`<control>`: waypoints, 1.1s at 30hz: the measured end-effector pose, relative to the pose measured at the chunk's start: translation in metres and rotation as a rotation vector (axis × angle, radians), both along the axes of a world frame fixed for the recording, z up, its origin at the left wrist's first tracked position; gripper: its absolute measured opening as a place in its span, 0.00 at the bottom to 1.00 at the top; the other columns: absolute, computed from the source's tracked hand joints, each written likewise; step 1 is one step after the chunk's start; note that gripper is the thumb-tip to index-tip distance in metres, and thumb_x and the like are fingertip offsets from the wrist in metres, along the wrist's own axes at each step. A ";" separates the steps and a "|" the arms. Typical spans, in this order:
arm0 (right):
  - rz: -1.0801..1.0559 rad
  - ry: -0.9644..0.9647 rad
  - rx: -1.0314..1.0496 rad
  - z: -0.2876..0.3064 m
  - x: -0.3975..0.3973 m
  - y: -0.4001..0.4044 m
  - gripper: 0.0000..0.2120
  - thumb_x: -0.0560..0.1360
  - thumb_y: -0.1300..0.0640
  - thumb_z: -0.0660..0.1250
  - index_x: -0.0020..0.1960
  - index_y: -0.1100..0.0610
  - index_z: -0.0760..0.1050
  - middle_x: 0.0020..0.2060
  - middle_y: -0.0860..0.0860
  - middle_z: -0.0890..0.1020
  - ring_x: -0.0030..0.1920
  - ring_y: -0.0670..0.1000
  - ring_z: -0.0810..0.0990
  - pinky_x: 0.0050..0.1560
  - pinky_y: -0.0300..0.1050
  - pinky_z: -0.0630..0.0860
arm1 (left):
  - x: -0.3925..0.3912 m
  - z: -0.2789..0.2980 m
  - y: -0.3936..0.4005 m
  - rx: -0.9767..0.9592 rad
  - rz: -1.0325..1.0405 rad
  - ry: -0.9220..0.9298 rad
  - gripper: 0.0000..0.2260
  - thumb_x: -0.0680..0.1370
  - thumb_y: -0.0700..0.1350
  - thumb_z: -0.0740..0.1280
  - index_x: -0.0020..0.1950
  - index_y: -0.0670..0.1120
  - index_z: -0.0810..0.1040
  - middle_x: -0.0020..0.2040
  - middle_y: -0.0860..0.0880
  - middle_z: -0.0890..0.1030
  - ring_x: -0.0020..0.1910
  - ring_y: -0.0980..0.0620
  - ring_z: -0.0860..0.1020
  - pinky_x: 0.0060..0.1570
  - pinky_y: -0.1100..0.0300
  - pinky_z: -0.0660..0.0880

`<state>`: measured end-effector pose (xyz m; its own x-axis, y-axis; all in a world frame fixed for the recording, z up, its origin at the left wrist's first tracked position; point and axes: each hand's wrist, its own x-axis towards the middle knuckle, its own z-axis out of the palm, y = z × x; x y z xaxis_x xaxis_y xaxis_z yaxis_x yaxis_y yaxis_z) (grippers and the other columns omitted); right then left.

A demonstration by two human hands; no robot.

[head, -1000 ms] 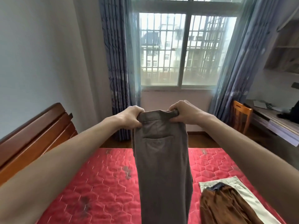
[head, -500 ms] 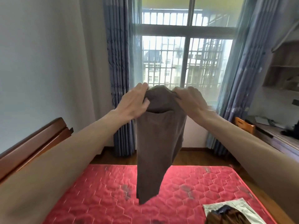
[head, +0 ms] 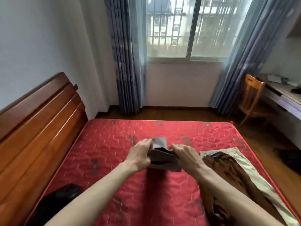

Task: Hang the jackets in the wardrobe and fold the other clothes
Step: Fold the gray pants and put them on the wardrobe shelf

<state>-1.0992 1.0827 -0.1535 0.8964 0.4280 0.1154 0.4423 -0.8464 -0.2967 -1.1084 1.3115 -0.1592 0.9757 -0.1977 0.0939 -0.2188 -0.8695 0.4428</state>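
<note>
A red quilted mattress [head: 114,160] fills the bed. On its right side a rust-brown garment [head: 228,173] lies over a pale beige one [head: 254,173]. Mid-bed, the grey-brown trousers [head: 162,160] hang bunched between left hand [head: 139,158] and right hand [head: 185,156], fingers clamped on the cloth.

Bare red mattress [head: 114,154] surface lies open to the L of the left hand [head: 138,156] and beyond both hands toward the far edge. R side is obstructed: brown garment [head: 228,170] on beige garment [head: 254,173], just beside the right hand [head: 184,154]. Near-L corner is blocked by a black garment [head: 61,198]. Wooden headboard [head: 37,119] walls the L edge. Btwn the hands sit the grey-brown trousers [head: 162,159].
</note>
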 end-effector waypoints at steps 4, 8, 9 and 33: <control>-0.008 0.218 -0.080 -0.107 -0.061 -0.002 0.17 0.76 0.56 0.70 0.65 0.51 0.76 0.54 0.53 0.83 0.57 0.57 0.81 0.54 0.50 0.73 | -0.070 -0.117 -0.005 0.012 0.005 0.209 0.12 0.73 0.38 0.65 0.52 0.51 0.69 0.52 0.51 0.75 0.55 0.46 0.75 0.50 0.51 0.74; -0.004 0.368 -0.129 -0.184 -0.113 -0.004 0.26 0.74 0.60 0.69 0.71 0.49 0.72 0.59 0.52 0.82 0.61 0.58 0.79 0.58 0.51 0.73 | -0.128 -0.193 -0.006 0.039 -0.017 0.354 0.14 0.73 0.40 0.66 0.56 0.52 0.70 0.54 0.53 0.73 0.55 0.46 0.74 0.53 0.51 0.73; -0.002 0.407 -0.143 -0.199 -0.128 -0.005 0.27 0.74 0.59 0.69 0.72 0.49 0.72 0.61 0.52 0.82 0.63 0.57 0.78 0.60 0.51 0.73 | -0.142 -0.207 -0.005 0.044 -0.037 0.400 0.15 0.72 0.40 0.66 0.56 0.52 0.70 0.53 0.54 0.73 0.54 0.47 0.74 0.53 0.50 0.74; -0.060 0.580 0.115 -0.485 -0.337 -0.043 0.10 0.69 0.49 0.73 0.49 0.43 0.76 0.48 0.40 0.77 0.45 0.46 0.76 0.43 0.38 0.72 | -0.292 -0.460 -0.005 -0.128 -0.013 0.953 0.15 0.66 0.49 0.61 0.47 0.57 0.85 0.46 0.55 0.78 0.51 0.54 0.78 0.55 0.56 0.76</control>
<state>-1.4360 1.0395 -0.6383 0.8493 0.3881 -0.3578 0.1330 -0.8133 -0.5665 -1.4007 1.3068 -0.6194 0.6510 -0.2522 -0.7160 0.2727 -0.8025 0.5307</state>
